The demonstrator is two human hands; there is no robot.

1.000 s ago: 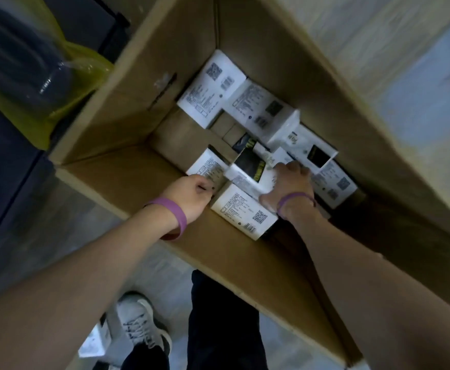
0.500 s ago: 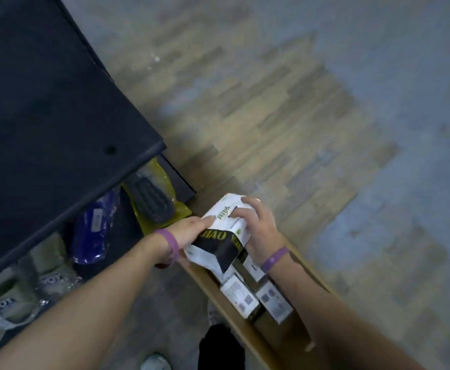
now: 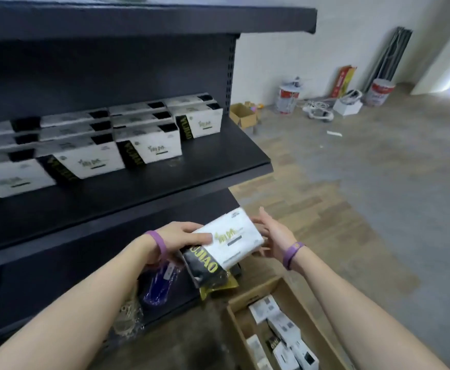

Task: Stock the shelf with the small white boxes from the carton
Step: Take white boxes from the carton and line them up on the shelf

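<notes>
A small white cardboard box point(image 3: 228, 241) with a black end panel lettered in yellow is held tilted below the dark metal shelf point(image 3: 165, 180), where matching boxes point(image 3: 149, 145) stand in rows. More lie jumbled in the open brown cardboard carton point(image 3: 238, 340) on the floor.

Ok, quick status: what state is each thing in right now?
Held box: lifted clear of the carton, tilted, below the shelf edge.
Left hand: gripping the box's left side.
Right hand: fingers spread at the box's right end; contact unclear.
Shelf: partly stocked, bare along the front.
Shelf boxes: upright, in rows, stacked.
Carton: open, boxes left inside.
</notes>
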